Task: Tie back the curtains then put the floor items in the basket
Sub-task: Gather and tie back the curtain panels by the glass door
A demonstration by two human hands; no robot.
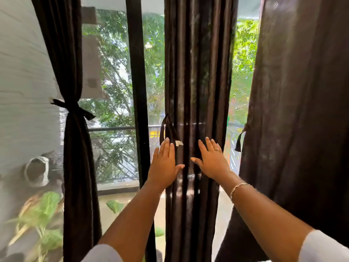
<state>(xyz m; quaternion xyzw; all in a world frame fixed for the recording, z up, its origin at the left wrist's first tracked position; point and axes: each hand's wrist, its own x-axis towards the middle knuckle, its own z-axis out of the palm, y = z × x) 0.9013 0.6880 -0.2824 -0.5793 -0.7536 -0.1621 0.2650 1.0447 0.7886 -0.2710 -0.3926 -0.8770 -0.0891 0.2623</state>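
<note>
Entry: the middle curtain [196, 82] hangs in gathered folds in front of the glass, just right of the dark door frame [137, 72].

Hands: our left hand [164, 167] and right hand [212, 161] both lie flat on this curtain at mid-height. The fingers are straight and close together, the palms are on the folds, and neither hand grips anything.

Its tie strap [166, 129] dangles at the curtain's left edge, just above the left fingertips. A thin band seems to cross the folds at that height, but we cannot tell whether it is fastened.

The left curtain [75, 157], at the window's left edge, is already cinched by its tie [73, 108]. The right curtain [302, 110] hangs loose, with its strap [239, 141] hanging free.

Handling (judgement): the fabric looks soft and limp, with a slight sheen, so the folds will likely slip apart. We would squeeze the bundle together at strap height, then take the strap ends.

Labels: a small white tag [179, 143] sits beside the left fingers, but its writing is too small to read. No brand is visible.

The floor items [51, 205] at lower left are a green blur, and we cannot identify a basket.
</note>
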